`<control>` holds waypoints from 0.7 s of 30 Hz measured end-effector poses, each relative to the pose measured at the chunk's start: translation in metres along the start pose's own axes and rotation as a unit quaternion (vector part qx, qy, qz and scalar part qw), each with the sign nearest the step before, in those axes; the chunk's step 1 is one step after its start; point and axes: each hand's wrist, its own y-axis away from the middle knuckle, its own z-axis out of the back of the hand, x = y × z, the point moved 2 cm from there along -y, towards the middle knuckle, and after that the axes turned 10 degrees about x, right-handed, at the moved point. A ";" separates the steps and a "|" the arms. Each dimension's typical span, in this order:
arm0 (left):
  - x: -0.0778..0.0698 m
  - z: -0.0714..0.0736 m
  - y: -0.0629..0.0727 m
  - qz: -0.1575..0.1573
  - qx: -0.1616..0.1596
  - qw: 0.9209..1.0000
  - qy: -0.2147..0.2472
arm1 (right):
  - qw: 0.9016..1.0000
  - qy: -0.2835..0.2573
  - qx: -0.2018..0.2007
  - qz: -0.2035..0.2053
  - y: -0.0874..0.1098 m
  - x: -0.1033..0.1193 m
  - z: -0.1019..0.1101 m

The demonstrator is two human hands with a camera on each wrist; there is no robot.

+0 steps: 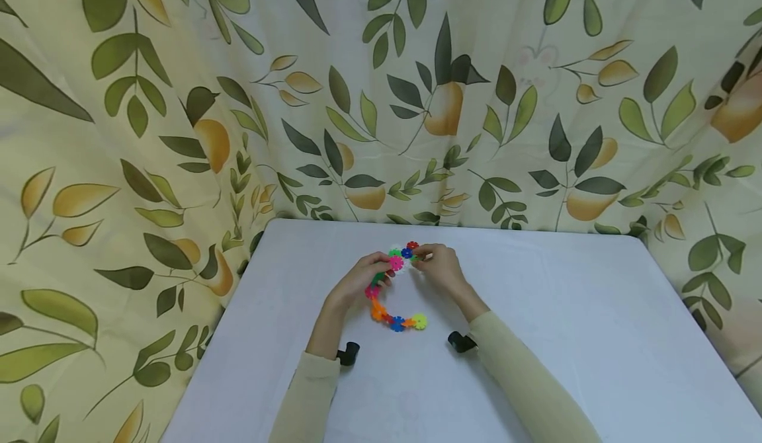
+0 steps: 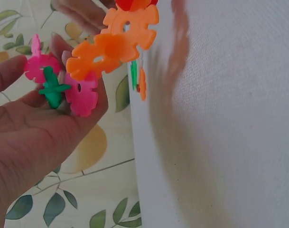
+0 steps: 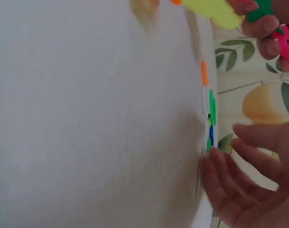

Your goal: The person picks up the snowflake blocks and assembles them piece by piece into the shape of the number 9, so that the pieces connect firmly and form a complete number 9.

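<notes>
My left hand (image 1: 364, 276) holds a curved chain of notched plastic interlocking discs, gripping its pink and green part between thumb and fingers. The chain runs from a pink disc (image 1: 396, 262) through green, pink, orange (image 2: 130, 31) and blue discs to a yellow disc (image 1: 419, 322) at its near end. Loose discs lie on the table just beyond, among them a blue disc (image 1: 407, 252) and a red disc (image 1: 412, 245). At these loose discs, my right hand (image 3: 253, 178) reaches down with thumb and fingers spread apart, fingertips beside green and blue pieces (image 3: 211, 135).
The white table (image 1: 565, 337) stands against a leaf-and-fruit patterned curtain (image 1: 506, 112) at the back and left. A black wrist fitting (image 1: 348, 354) shows at the left sleeve and another fitting (image 1: 461, 342) at the right sleeve.
</notes>
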 end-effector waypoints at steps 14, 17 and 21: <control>0.001 0.003 -0.001 -0.003 0.004 1.000 -0.004 | 0.990 0.134 0.046 0.020 -0.014 -0.003 -0.008; 0.001 0.003 -0.001 -0.003 0.002 1.000 -0.007 | 0.987 0.149 0.050 0.021 -0.015 0.000 -0.007; 0.000 0.003 0.001 -0.001 0.000 1.000 -0.012 | 0.986 0.156 0.050 0.019 -0.016 0.000 -0.008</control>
